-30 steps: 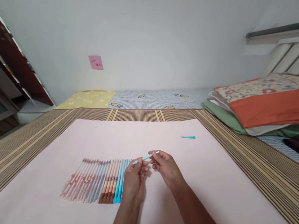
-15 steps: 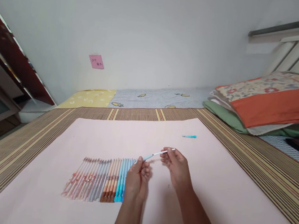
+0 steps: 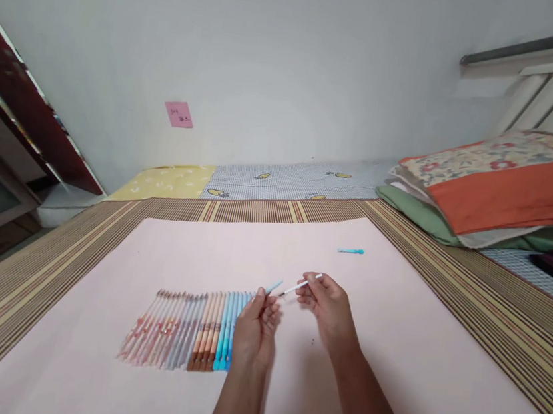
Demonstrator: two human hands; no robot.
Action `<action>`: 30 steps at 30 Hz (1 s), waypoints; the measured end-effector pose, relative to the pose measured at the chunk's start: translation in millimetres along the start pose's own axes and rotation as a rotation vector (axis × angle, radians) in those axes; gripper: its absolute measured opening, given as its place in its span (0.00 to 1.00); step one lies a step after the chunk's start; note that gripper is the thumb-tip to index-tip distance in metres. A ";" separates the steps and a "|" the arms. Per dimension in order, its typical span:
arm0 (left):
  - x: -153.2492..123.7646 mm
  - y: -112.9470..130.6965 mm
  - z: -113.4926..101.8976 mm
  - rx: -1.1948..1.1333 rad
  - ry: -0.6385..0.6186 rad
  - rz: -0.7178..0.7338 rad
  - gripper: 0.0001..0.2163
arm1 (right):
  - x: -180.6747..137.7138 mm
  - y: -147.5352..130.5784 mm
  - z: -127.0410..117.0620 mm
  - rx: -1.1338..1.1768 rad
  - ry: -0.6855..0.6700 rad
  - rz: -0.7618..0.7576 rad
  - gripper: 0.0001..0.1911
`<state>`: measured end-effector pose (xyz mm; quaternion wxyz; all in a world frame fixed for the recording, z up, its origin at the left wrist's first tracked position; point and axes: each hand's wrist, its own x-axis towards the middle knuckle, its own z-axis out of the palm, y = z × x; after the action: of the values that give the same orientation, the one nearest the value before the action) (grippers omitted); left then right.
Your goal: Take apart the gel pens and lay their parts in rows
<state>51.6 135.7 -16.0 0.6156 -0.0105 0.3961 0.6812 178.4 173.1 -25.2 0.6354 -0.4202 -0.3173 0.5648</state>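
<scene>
My left hand (image 3: 255, 329) is closed around a light blue pen barrel (image 3: 274, 286), whose upper end sticks out past the thumb. Between the thumb and fingers of my right hand (image 3: 327, 307) is a thin white pen refill (image 3: 297, 286). Its dark tip points at my left fingers, just below the barrel's end; whether it touches them I cannot tell. Left of my left hand lies a row of pens (image 3: 181, 329), pinkish, grey, brown-orange and blue, its right end hidden by that hand. A short bright blue pen part (image 3: 350, 250) lies farther back.
Everything lies on a large pale pink sheet (image 3: 412, 371) over a striped mat (image 3: 48, 259). Tiny dark specks (image 3: 312, 341) sit below my right hand. Folded bedding with an orange pillow (image 3: 514, 196) is at the right. A pink note (image 3: 179, 114) hangs on the wall.
The refill's dark tip has shifted from the barrel's end to just below it, so the two now show apart. Both hands have stayed nearly in place.
</scene>
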 end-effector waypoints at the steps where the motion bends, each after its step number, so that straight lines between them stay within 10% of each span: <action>1: 0.2 -0.7 -0.4 0.014 -0.007 0.007 0.10 | -0.8 1.0 2.7 -0.027 -0.009 -0.003 0.26; 11: 0.5 -5.4 -1.7 0.038 -0.119 0.069 0.06 | -11.3 10.3 18.1 -0.008 -0.108 0.072 0.28; 24: 6.7 -3.4 -7.2 0.181 -0.184 0.196 0.26 | -7.4 11.3 4.0 -0.059 -0.276 0.158 0.25; 30: 2.1 0.5 -6.4 0.271 -0.211 0.143 0.25 | -10.7 -12.9 -3.8 -0.536 -0.277 -0.243 0.17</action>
<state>47.6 133.9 -21.2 0.5996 0.1724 0.4173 0.6608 185.8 161.8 -14.6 0.5156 -0.4506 -0.5860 0.4332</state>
